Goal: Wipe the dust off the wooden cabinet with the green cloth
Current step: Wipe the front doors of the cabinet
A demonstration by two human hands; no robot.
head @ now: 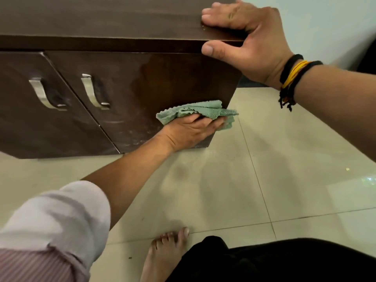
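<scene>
Green cloth (200,111) pressed flat on lower right corner of wooden cabinet (162,78) door front, under left hand (191,131).

Left hand lies palm-down with fingers extended and close together, pinning the bunched cloth against the door; cloth pokes out above and past the fingertips, overhanging the cabinet's right edge. Right hand (246,37) open, bracing on the cabinet's top right corner: fingers flat on top surface, thumb hooked under on the front edge, holding nothing. Black and yellow thread bands (293,78) on right wrist. Two metal handles (93,92) left of cloth. Dusty smears on door near left wrist. Bare foot (164,253) on tiled floor (264,180).
</scene>
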